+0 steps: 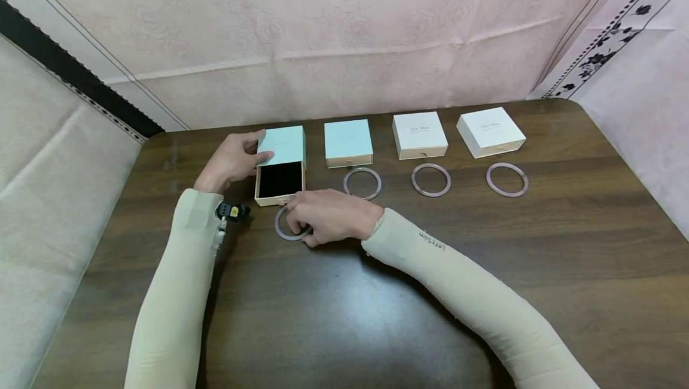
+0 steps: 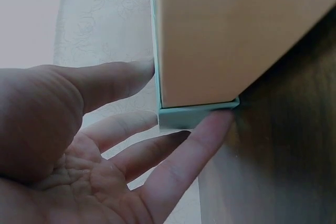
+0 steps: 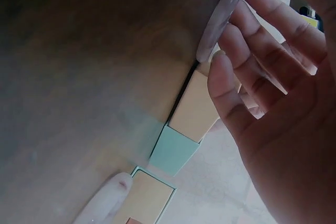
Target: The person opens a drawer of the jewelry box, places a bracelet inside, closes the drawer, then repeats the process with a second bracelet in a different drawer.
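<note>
At the left end of the row, a teal drawer box [image 1: 282,143] has its black-lined drawer [image 1: 280,179] pulled out toward the front. My left hand [image 1: 231,160] holds the teal sleeve, thumb on its top and fingers at its side and back. In the left wrist view, the sleeve's edge [image 2: 184,118] lies between thumb and fingers, below the tan drawer side [image 2: 220,45]. Just in front of the drawer, my right hand [image 1: 331,215] pinches a pale lilac bangle [image 1: 282,228]. The fingers partly hide that bangle [image 3: 220,22]; whether it is off the table cannot be told.
To the right stand a closed teal box [image 1: 348,142] and two closed white boxes, one nearer [image 1: 420,134] and one farther [image 1: 491,131]. Before them lie a bangle [image 1: 377,182], a second bangle [image 1: 447,181] and a third bangle [image 1: 522,181]. Patterned cloth [image 1: 323,36] hangs behind the wooden table [image 1: 323,317].
</note>
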A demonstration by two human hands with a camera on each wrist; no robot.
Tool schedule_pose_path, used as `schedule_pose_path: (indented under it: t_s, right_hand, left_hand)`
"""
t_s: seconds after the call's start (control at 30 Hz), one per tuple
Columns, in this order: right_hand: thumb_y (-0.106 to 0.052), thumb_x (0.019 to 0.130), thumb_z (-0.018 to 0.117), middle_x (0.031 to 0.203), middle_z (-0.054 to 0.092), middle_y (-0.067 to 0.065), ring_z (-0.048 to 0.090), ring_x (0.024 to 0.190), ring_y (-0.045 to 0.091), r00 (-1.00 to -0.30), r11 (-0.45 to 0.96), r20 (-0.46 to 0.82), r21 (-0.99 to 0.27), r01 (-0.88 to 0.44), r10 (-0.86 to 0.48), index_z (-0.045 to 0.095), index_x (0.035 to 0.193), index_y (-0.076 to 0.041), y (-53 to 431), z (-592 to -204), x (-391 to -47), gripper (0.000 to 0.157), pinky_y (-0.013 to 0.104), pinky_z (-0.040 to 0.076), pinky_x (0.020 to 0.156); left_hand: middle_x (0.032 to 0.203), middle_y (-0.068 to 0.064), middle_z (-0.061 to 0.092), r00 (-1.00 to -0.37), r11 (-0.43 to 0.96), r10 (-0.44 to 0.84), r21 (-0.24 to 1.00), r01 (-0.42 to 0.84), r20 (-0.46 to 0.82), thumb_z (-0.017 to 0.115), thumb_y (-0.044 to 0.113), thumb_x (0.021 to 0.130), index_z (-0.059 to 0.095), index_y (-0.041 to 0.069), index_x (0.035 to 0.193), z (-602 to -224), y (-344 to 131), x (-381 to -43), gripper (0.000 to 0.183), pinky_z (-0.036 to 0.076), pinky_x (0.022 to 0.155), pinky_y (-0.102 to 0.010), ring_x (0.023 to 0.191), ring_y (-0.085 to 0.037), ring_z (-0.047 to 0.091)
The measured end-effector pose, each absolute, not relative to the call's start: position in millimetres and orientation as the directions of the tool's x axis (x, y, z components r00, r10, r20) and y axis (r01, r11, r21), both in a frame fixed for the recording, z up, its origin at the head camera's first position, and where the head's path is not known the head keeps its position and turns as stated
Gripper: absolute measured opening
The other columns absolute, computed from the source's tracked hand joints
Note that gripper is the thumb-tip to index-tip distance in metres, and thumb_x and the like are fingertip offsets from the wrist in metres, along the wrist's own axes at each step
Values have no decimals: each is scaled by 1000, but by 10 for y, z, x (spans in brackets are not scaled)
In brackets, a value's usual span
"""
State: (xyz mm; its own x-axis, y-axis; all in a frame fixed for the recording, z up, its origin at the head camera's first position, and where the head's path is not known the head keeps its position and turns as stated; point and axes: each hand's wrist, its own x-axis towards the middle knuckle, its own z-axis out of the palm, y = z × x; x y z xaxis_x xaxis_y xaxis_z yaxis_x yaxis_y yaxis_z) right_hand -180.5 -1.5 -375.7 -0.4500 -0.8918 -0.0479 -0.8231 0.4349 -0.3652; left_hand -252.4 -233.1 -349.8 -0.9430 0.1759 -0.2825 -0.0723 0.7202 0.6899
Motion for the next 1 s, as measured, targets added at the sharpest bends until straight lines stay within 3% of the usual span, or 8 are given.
schedule_pose_path:
  t_s: [0.13, 0.73, 1.0]
  right_hand:
    - [-1, 84, 70, 91, 62, -5, 50, 86, 6, -443, 428, -46, -369, -825, -895, 59, 70, -19, -7, -3762, -1806, 25, 22, 42, 64]
    - [-1, 80, 69, 77, 61, -10, 54, 75, 5, -401, 398, -62, -323, -858, -914, 63, 67, -21, -38, -3742, -1796, 25, 22, 47, 66]
    - [-1, 81, 68, 69, 54, -11, 48, 67, 5, -412, 408, -66, -341, -847, -909, 62, 65, -21, -20, -3744, -1778, 26, 22, 42, 58]
  left_hand:
    - [165, -21, 31, -944, 725, 177, 686, -67, -278, 59, 30, 105, 25, 20, 163, -3491, -2332, -2523, 68, 54, 101, -50, 122, -40, 64]
    - [167, -18, 27, -943, 708, 179, 702, -74, -279, 59, 30, 105, 26, 21, 163, -3502, -2356, -2517, 68, 53, 102, -50, 131, -39, 58]
    - [167, -18, 28, -943, 712, 180, 698, -72, -281, 60, 30, 105, 26, 21, 163, -3508, -2340, -2530, 68, 54, 102, -49, 125, -39, 63]
